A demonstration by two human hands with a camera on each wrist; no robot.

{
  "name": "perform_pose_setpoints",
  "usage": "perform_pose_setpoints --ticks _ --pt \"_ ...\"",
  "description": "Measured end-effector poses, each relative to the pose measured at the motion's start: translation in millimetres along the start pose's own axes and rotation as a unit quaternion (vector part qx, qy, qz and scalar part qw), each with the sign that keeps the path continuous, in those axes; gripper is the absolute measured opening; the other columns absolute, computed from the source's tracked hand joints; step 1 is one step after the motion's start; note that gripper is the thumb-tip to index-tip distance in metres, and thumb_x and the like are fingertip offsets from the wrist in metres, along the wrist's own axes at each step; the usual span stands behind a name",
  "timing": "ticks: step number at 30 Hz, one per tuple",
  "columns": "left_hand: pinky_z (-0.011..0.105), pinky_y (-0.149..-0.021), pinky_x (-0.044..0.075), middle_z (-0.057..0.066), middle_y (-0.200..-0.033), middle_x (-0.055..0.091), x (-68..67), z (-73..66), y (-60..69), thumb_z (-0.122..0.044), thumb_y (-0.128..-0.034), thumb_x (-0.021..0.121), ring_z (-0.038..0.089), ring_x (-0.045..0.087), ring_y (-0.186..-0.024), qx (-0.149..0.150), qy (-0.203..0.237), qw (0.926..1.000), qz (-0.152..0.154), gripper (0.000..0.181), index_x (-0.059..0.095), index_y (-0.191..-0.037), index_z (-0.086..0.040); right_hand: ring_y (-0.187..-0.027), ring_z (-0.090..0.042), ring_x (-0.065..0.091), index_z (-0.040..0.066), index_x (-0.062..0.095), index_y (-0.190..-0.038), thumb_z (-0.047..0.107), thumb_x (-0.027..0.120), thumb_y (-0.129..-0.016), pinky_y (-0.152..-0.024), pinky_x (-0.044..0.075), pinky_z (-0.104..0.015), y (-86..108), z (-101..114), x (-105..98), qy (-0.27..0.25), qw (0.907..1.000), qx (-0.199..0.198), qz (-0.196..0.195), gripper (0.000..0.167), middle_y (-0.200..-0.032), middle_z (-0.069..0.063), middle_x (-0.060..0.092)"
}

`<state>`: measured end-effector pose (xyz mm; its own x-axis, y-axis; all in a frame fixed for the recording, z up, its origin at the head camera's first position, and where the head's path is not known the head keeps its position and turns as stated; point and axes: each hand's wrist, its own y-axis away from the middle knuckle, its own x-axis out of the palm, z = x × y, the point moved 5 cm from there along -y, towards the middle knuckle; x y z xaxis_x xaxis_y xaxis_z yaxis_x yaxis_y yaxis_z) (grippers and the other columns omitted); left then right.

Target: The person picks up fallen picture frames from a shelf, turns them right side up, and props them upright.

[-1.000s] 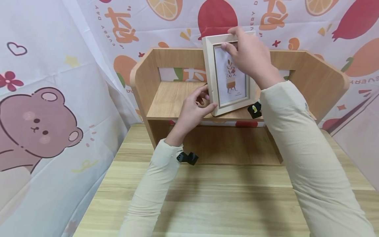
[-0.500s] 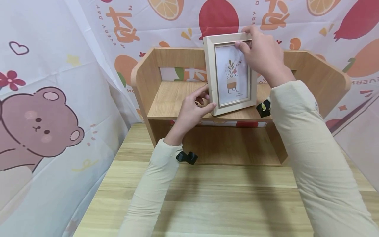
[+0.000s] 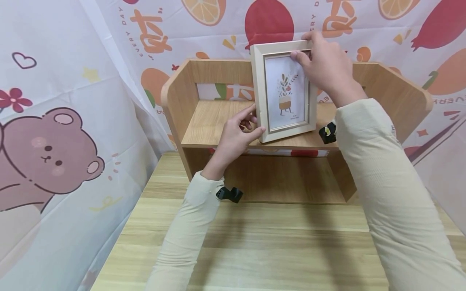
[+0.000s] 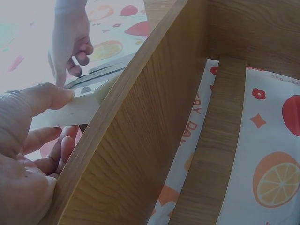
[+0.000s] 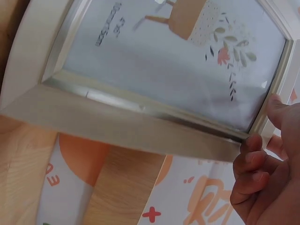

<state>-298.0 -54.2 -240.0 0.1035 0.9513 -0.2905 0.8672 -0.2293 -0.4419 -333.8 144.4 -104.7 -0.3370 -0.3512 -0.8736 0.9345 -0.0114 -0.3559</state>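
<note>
A cream picture frame [image 3: 285, 91] with a potted-plant print stands upright, slightly angled, on the upper shelf [image 3: 207, 123] of a wooden desk rack. My right hand [image 3: 329, 66] pinches its top right corner, thumb on the front and fingers behind. The left hand [image 3: 234, 133] holds the frame's lower left edge between thumb and fingers. In the left wrist view, the left thumb [image 4: 51, 98] lies on the frame's side [image 4: 70, 110], just beyond the shelf board. The right wrist view shows the right hand [image 5: 272, 164] at the frame's corner, with the print [image 5: 187, 51] facing the camera.
The rack's side panels [image 3: 180, 101] rise left and right of the upper shelf. Below it lies a lower compartment [image 3: 284, 178]. The rack stands on a light wooden table [image 3: 255, 246]. Printed cloth [image 3: 214, 36] hangs close behind and at the left.
My right hand has slid rightward along the frame's top to the corner. The frame has turned slightly, showing more of its front. The left hand has stayed nearly in place.
</note>
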Motion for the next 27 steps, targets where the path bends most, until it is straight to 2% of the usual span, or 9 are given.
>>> perform_pose_setpoints --ticks 4,8,13,17,24,27 --pt "0.022 -0.074 0.042 0.014 -0.105 0.06 -1.5 -0.6 1.6 -0.008 -0.0854 0.071 0.015 0.05 -0.088 0.002 0.002 1.0 -0.005 0.059 0.049 -0.14 -0.004 -0.103 -0.033 0.059 0.02 0.023 -0.153 0.052 0.039 -0.098 -0.068 0.039 -0.036 0.1 -6.2 -3.6 0.002 1.0 0.003 0.001 0.065 -0.121 -0.019 0.06" --pt "0.023 -0.075 0.043 0.016 -0.105 0.062 -4.3 -0.6 1.6 -0.007 -0.0845 0.072 0.015 0.051 -0.086 0.006 0.002 1.0 -0.007 0.059 0.05 -0.139 -0.003 -0.104 -0.037 0.057 0.021 0.022 -0.153 0.052 0.037 -0.099 -0.068 0.035 -0.039 -0.2 -12.9 -7.7 0.021 0.9997 0.009 0.002 0.064 -0.126 -0.022 0.058" --pt "0.021 -0.073 0.043 0.017 -0.105 0.062 -6.9 -0.7 0.7 -0.006 -0.0847 0.071 0.014 0.051 -0.085 0.009 0.002 1.0 -0.003 0.058 0.05 -0.139 -0.003 -0.097 -0.037 0.054 0.022 0.019 -0.154 0.053 0.033 -0.099 -0.064 0.033 -0.04 -1.4 -18.7 -10.5 0.041 0.9991 0.004 0.007 0.065 -0.122 -0.023 0.058" --pt "0.019 -0.072 0.043 0.017 -0.105 0.062 -7.6 -0.9 0.8 -0.005 -0.0848 0.071 0.014 0.051 -0.084 0.009 0.004 0.9999 -0.003 0.057 0.051 -0.138 -0.003 -0.096 -0.036 0.054 0.023 0.016 -0.154 0.053 0.033 -0.099 -0.066 0.032 -0.041 -2.3 -22.2 -10.0 0.035 0.9993 0.0 0.013 0.065 -0.121 -0.023 0.059" --pt "0.022 -0.073 0.043 0.017 -0.104 0.063 -8.3 -0.3 -0.1 -0.005 -0.0853 0.07 0.013 0.052 -0.083 0.006 0.001 0.9999 -0.013 0.055 0.053 -0.138 -0.005 -0.109 -0.04 0.055 0.019 0.015 -0.153 0.048 0.033 -0.1 -0.086 0.036 -0.051 -1.8 -26.4 -6.8 -0.003 0.9998 -0.002 0.017 0.063 -0.131 -0.026 0.055" --pt "0.023 -0.075 0.044 0.017 -0.105 0.064 -9.0 0.3 -0.6 -0.006 -0.0857 0.07 0.014 0.053 -0.084 0.002 -0.003 0.9997 -0.023 0.054 0.054 -0.137 -0.007 -0.106 -0.041 0.056 0.016 0.014 -0.151 0.047 0.033 -0.1 -0.079 0.037 -0.046 -1.6 -27.9 -6.1 -0.007 0.9998 -0.004 0.018 0.062 -0.131 -0.027 0.054"
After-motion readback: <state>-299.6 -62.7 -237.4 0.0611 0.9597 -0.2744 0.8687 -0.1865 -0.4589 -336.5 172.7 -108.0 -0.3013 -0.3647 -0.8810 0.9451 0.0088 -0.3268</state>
